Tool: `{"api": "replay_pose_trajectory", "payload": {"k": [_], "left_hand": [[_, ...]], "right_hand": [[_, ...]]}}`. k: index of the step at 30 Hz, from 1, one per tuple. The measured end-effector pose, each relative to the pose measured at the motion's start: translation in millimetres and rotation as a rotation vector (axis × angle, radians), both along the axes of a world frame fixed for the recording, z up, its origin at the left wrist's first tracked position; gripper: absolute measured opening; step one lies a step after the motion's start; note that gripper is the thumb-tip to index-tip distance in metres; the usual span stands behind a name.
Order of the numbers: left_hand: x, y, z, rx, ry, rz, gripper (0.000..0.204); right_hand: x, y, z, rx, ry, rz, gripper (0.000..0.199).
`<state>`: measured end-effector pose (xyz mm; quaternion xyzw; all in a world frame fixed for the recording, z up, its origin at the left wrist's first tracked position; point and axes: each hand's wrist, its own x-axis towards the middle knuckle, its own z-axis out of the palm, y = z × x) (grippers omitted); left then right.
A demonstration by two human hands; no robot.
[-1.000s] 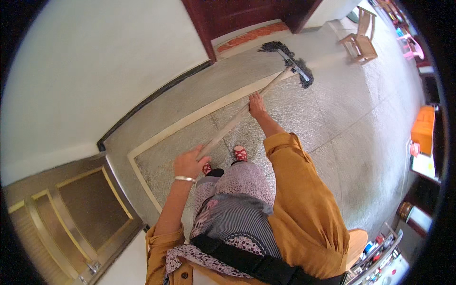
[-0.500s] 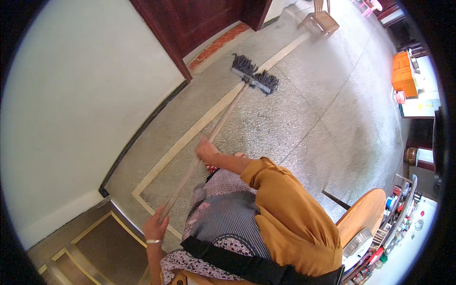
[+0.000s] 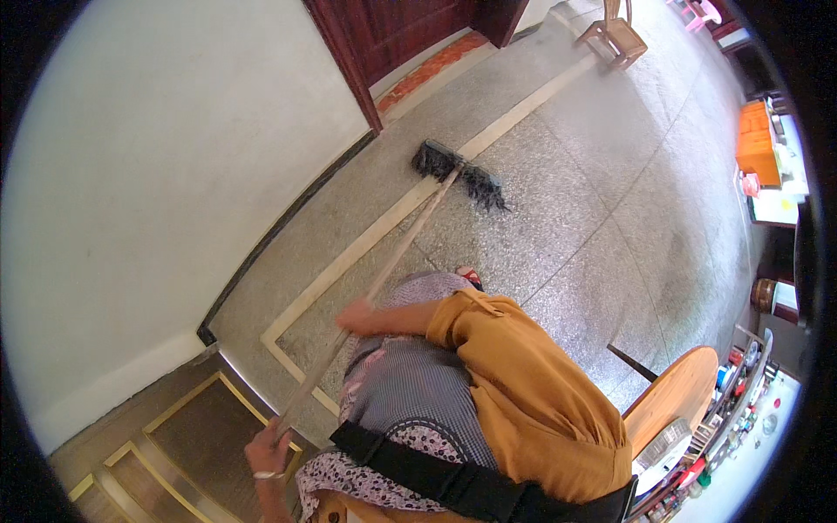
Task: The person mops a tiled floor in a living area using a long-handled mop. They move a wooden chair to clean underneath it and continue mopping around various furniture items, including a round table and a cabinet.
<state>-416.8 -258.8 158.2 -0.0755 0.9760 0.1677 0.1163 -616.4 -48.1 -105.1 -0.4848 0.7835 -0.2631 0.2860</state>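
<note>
A long-handled mop (image 3: 402, 248) slants from the lower left up to the middle of the floor. Its wide flat head carries dark, shaggy strands (image 3: 484, 187) that lie on the speckled floor across a pale stripe. My left hand (image 3: 268, 451), with a bracelet at the wrist, is closed round the handle's top end. Farther down the pole, my right hand (image 3: 356, 316) grips it in front of my body, slightly blurred. The right arm has a mustard sleeve (image 3: 532, 375).
A white wall (image 3: 174, 174) with a dark skirting runs along the left, up to a dark red door (image 3: 410, 35). Steps with yellow edging (image 3: 205, 418) drop at lower left. A wooden chair (image 3: 619, 39) stands far ahead; a round wooden table top (image 3: 676, 401) is at right.
Both hands have pulled back toward me and lower left with the mop. Its head has come nearer, and the strands now trail on the near side of the bar instead of the far side.
</note>
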Motion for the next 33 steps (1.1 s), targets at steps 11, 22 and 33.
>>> {"api": "replay_pose_trajectory", "payload": {"k": [11, 22, 33], "left_hand": [[-65.0, 111.9, -146.3, -0.129, -0.188, -0.192, 0.051], [19.8, 49.3, -37.8, 0.041, -0.169, 0.068, 0.046], [22.7, -1.8, 53.8, 0.045, -0.211, 0.324, 0.033]], "right_hand": [[-105.0, 151.4, -123.8, 0.253, 0.484, -0.242, 0.005], [1.0, 27.3, -59.3, 0.467, 0.245, 0.027, 0.011], [17.1, -39.2, 0.2, -0.177, 0.096, 0.111, 0.012]]}}
